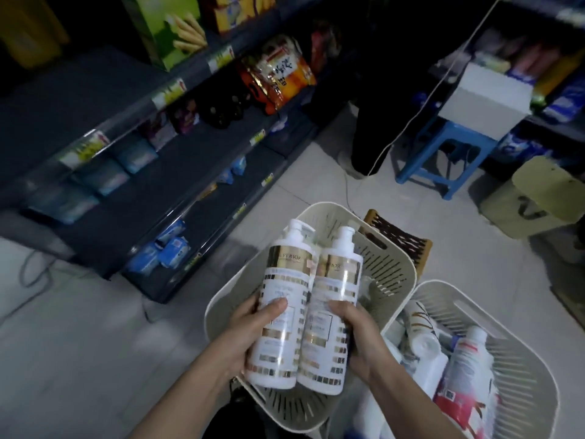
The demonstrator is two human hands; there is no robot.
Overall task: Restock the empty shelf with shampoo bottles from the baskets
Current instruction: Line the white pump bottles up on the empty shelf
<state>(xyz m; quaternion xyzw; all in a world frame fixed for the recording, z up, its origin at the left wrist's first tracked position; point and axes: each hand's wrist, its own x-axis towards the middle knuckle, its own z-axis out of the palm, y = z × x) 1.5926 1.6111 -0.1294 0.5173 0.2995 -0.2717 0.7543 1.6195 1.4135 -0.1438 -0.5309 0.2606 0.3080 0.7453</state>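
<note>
Shampoo bottles, two side by side above the near basket (399,274): my left hand (253,331) grips one (281,312), right hand (357,331) grips the other (332,312), touching.

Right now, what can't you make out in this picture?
- Bottle labels: small print under the gold bands on the left bottle and right bottle is blurred.
- Near basket: the bottles and both hands hide its contents.
- Right basket: cut off by the bottom edge.
- Shelf tags: too blurred to read.
</note>
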